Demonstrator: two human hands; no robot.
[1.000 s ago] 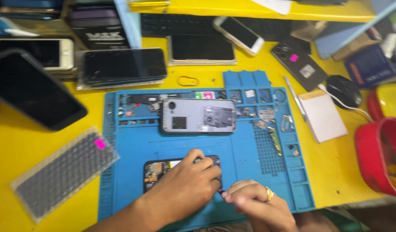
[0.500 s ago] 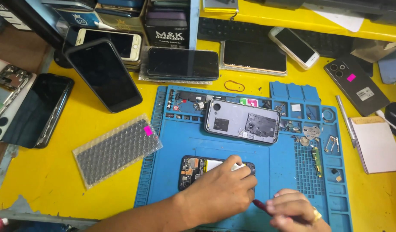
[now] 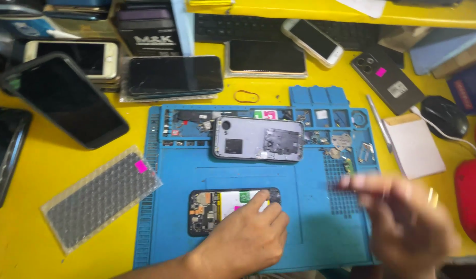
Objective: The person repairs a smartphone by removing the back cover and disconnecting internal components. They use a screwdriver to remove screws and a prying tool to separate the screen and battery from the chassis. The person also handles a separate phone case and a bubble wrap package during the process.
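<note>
Lifted off the opened black phone at lower centre of the blue silicone mat, the right hand is blurred, its grip unreadable. The left hand is pressed flat on it, unclamped; a hasty return could knock small parts loose.

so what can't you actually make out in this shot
- Right hand, head view: smeared by motion blur, so whether it holds anything cannot be told.
- Opened phone on the blue mat: its right end is covered by the left hand.
- Small parts in the mat's trays: too small to identify.
- Red object: cut off by the right edge.
- Dark phone: cut off by the left edge.
</note>
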